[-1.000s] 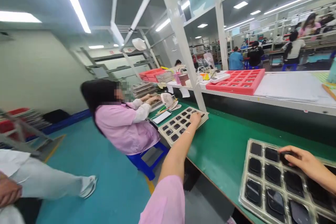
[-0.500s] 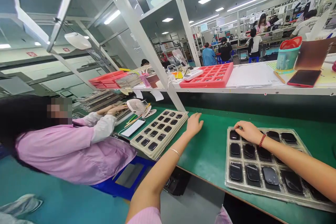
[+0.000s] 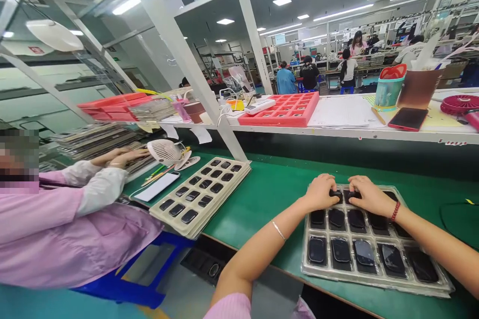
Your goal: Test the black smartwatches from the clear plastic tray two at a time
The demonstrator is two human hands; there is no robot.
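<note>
Left hand (image 3: 319, 193) has swung to the tray (image 3: 374, 281), curled beside the right hand (image 3: 368, 197), each pinching a black piece (image 3: 339, 196).

co-worker (image 3: 75, 244) cut off at left, black pieces (image 3: 339, 195) partly hidden by fingers (image 3: 358, 180)

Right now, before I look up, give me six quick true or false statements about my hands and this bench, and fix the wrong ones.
1. The left hand and right hand are both at the right tray. True.
2. The red tray is on the shelf. True.
3. The left hand rests on the shelf. False: it is at the right tray.
4. The white fan is on the bench. True.
5. Both wrists are bare. False: the left has a bangle, the right a red bracelet.
6. The red tray is left of the white fan. False: it is to the right.
</note>
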